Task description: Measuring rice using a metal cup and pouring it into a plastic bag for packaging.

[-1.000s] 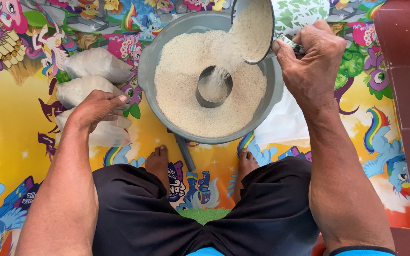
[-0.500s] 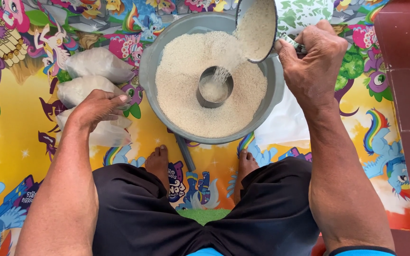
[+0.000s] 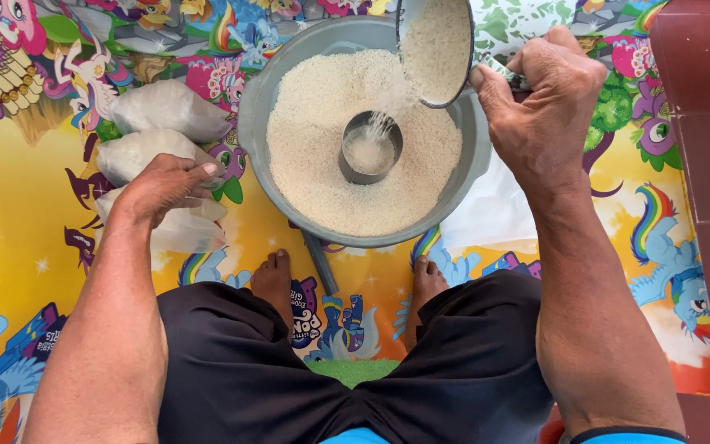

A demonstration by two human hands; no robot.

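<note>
Right hand tilts scoop, rice falling into metal cup in basin; left hand on bags.

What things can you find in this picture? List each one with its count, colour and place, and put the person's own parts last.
basin: one, grey, upper middle on the mat, full of rice
rice: white heap, in the basin
metal cup: one, silver, sunk in the rice at the basin's middle
scoop: one, dark rim, tilted over the metal cup, pouring rice
filled bags: at least three, clear with white contents, left of the basin
mat: one, bright cartoon print, under everything
tiled floor: dark red, right edge
white sheet: one, right of the basin
shorts: black, bottom
feet: two, bare, below the basin
left hand: resting on the bags
right hand: grip on the scoop's handle
</note>
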